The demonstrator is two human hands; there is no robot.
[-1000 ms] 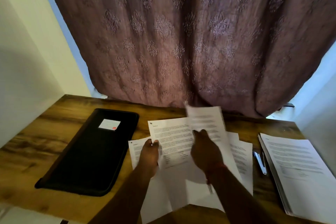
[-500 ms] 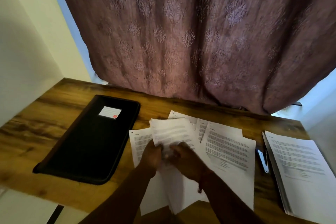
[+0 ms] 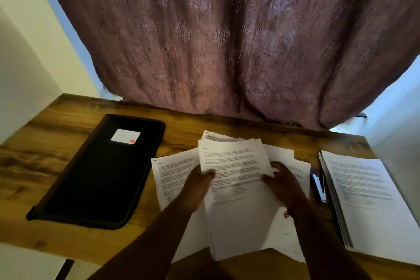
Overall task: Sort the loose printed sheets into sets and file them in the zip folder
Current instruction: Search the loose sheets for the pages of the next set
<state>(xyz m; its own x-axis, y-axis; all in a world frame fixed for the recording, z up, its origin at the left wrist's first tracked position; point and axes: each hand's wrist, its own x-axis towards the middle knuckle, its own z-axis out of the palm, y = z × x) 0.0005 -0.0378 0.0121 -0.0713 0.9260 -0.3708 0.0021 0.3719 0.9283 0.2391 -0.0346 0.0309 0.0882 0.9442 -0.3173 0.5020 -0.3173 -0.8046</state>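
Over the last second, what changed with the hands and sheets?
The right hand dropped the sheet it held raised and now grips the right edge of a gathered bundle of sheets. The left hand, earlier resting on the spread sheets, grips its left edge. Zip folder, stapler and right stack stayed put.

Around the work area we see only furnishings.
We see a wooden tabletop (image 3: 68, 232) with dark grain, a mauve patterned curtain (image 3: 227, 41) hanging behind its far edge, pale walls (image 3: 34, 52) on the left, and a stapler (image 3: 319, 188) lying toward the right.
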